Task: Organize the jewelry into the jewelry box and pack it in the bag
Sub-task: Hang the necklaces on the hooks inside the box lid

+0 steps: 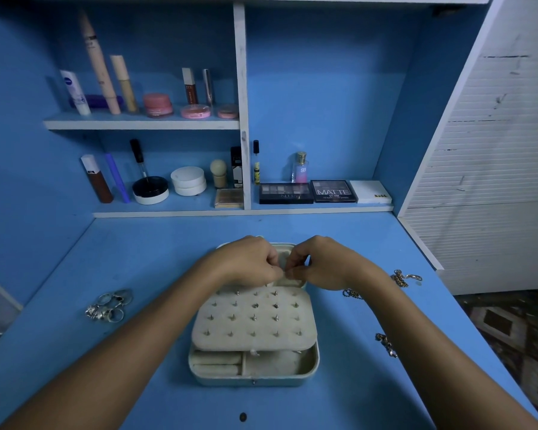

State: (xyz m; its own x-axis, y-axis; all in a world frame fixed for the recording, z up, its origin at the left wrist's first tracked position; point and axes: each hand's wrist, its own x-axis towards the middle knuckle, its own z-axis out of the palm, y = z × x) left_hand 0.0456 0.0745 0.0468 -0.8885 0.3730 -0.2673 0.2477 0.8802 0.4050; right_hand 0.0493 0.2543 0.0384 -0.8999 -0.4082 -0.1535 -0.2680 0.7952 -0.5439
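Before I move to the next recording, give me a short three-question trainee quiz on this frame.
1. True or false: the jewelry box on the desk is open.
2. The pile of rings lies on which side of the box? A) left B) right
3. Fill in: both the left hand and the right hand work over the box's ____ end.

Key: 1 true; 2 A; 3 far. What the fingers pinch is too small to tell.

Head-worn view — looking forward and down, close over desk [137, 274]
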